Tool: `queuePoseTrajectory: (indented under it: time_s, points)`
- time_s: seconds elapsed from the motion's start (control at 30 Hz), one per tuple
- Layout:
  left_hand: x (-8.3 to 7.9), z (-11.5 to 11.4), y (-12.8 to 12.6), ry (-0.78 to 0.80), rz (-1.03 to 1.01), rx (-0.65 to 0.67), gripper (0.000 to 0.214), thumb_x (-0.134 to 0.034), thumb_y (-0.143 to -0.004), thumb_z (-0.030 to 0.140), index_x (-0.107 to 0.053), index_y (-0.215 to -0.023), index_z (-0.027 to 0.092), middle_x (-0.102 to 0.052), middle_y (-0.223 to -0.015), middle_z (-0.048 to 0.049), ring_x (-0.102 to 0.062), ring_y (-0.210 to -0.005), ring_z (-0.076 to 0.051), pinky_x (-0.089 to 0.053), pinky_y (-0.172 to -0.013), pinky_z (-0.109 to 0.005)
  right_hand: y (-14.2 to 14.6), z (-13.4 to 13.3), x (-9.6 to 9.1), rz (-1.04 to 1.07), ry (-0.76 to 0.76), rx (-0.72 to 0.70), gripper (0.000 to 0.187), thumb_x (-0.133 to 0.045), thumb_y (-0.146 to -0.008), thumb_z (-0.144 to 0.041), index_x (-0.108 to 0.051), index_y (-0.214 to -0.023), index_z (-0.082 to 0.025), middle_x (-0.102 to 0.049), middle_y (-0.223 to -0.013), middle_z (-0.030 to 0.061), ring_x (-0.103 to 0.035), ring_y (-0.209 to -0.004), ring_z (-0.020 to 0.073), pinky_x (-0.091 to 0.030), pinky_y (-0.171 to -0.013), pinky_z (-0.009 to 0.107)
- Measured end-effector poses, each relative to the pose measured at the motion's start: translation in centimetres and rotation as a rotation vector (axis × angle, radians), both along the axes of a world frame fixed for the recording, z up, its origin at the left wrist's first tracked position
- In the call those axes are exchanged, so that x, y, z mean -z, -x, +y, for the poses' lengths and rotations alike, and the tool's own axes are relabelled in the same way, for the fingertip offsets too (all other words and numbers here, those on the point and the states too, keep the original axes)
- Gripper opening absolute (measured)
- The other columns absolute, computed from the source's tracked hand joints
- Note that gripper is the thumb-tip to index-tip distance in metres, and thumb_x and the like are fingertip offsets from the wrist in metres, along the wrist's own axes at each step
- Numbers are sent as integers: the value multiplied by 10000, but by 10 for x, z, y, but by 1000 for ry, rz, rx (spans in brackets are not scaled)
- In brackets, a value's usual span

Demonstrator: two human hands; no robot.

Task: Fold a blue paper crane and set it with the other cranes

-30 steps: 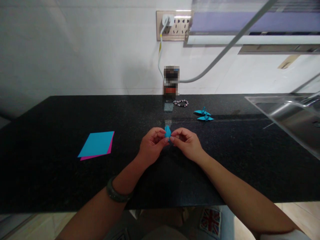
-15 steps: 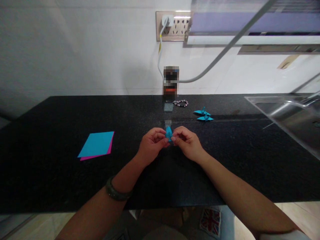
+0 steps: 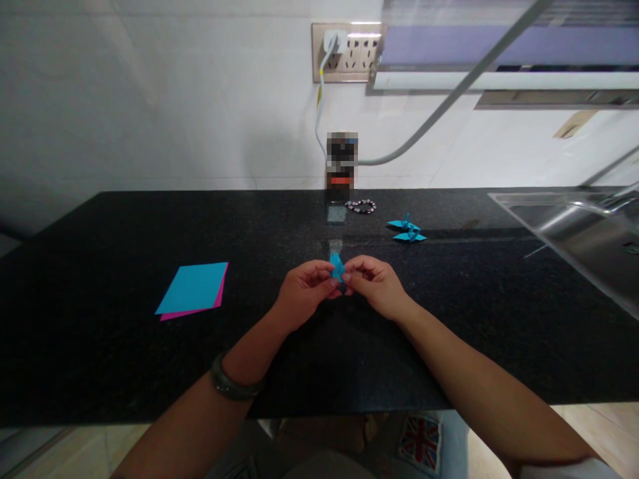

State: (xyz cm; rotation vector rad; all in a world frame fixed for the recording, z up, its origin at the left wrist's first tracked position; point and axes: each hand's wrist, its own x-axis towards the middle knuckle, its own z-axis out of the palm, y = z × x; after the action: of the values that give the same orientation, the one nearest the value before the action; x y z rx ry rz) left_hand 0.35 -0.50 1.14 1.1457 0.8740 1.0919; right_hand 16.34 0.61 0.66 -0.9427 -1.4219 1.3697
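Between my two hands is a small piece of folded blue paper (image 3: 337, 266), its narrow flaps pointing away from me. My left hand (image 3: 308, 287) pinches its left side with thumb and fingers. From the right, my right hand (image 3: 373, 279) pinches the other edge near the lower part. The fingertips hide portions of the paper. Two blue paper cranes (image 3: 409, 236) rest on the black counter (image 3: 279, 233), beyond my right hand. To the left lies a stack of square paper (image 3: 194, 287), blue on top with a pink sheet showing beneath.
A beaded bracelet (image 3: 361, 207) lies near the wall beside a blurred upright object (image 3: 342, 163). A grey cable (image 3: 439, 116) runs up to the right. A socket panel (image 3: 347, 53) is on the wall. At the right is a steel sink (image 3: 589, 226).
My hands have moved down very slightly, and the folded paper has tilted a little, its top leaning left. Both hands keep their pinch. Everything else stays in place.
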Motion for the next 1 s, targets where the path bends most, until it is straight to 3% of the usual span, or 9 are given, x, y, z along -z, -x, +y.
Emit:
queuePoseTrajectory:
  time_s: [0.57, 0.9, 1.0]
  points:
    - [-3, -2, 2, -54, -20, 46, 148, -679, -635, 171, -579, -736, 131, -654, -664, -1, -636, -609, -122, -531, -590, -234, -4, -1, 0, 126, -82, -184, 121, -591, -685, -119, -602, -784, -188, -571, -680, -16, -558, -592, 98, -449, -585, 255]
    - [2, 0, 3, -103, 47, 6, 119, -695, -593, 138, -620, -686, 138, -644, -633, 11, -623, -580, -112, -533, -594, -236, -5, -1, -1, 33, -186, -98, 110, -576, -650, -92, -606, -713, -177, -539, -784, -1, -492, -609, 74, -401, -537, 213]
    - [1, 0, 3, -100, 67, -17, 118, -698, -583, 146, -624, -675, 142, -642, -630, 11, -622, -587, -121, -530, -597, -250, -4, -1, -1, 54, -75, -100, 65, -562, -683, -143, -589, -733, -174, -546, -732, -7, -516, -614, 84, -433, -567, 228]
